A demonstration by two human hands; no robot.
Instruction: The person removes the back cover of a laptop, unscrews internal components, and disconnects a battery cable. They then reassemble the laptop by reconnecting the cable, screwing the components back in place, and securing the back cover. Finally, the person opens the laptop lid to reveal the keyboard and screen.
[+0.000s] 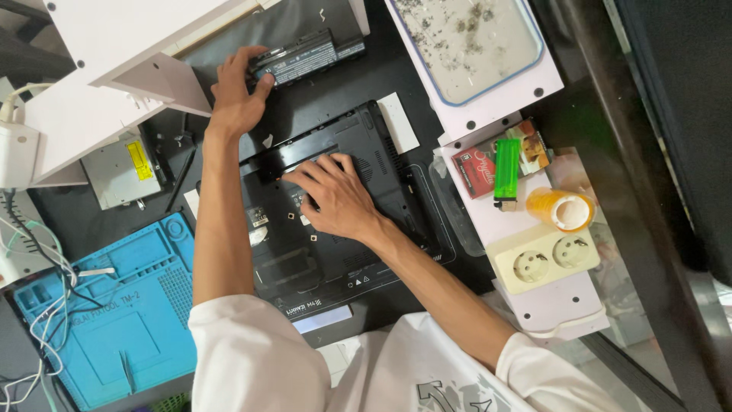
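A black laptop (335,252) lies upside down on the dark desk, with its long battery bay open along the far edge. My right hand (335,198) rests flat on the laptop's underside, fingers spread and fingertips at the edge of that bay. It holds nothing. Beyond the laptop lies a long black battery pack (309,55). My left hand (235,95) grips its left end, thumb under it and fingers over it.
A blue repair mat (114,305) and white cables (38,305) lie at left, a grey optical drive (114,172) above them. At right are a double wall socket (541,259), a green lighter (506,168), a red packet (474,174), an orange roll (563,209) and a speckled white tray (465,38).
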